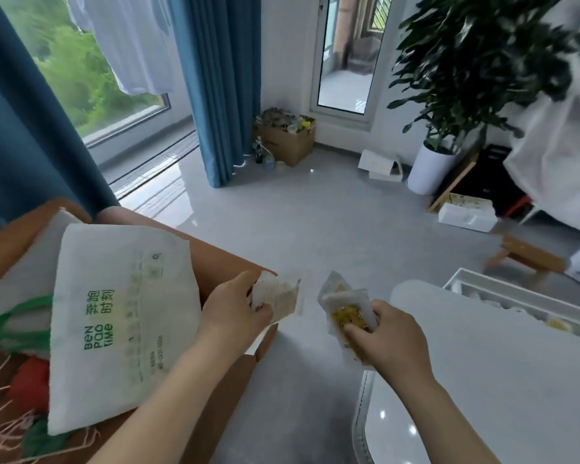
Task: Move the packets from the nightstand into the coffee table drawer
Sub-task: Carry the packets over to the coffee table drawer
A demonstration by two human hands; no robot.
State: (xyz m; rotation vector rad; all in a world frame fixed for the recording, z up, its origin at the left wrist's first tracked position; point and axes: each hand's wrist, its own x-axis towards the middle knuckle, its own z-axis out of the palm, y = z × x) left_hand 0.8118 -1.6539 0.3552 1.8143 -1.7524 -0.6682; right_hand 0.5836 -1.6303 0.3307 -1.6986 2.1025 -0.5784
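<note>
My left hand (pixel 235 313) grips a pale, whitish packet (pixel 282 296) just past the right corner of the brown nightstand (pixel 221 259). My right hand (pixel 389 336) holds a bundle of clear packets with yellow print (pixel 345 313) over the floor, between the nightstand and the white coffee table (pixel 482 380). The two hands are a short gap apart at about the same height. An open white drawer (pixel 503 289) shows at the far right side of the coffee table, with small items inside.
On the nightstand lie a white bag with green lettering (pixel 121 323), a red object (pixel 31 383) and pink strings. Beyond are grey floor, blue curtains (pixel 215 78), a cardboard box (pixel 288 139), a potted plant (pixel 432 169) and a low wooden stool (pixel 529 256).
</note>
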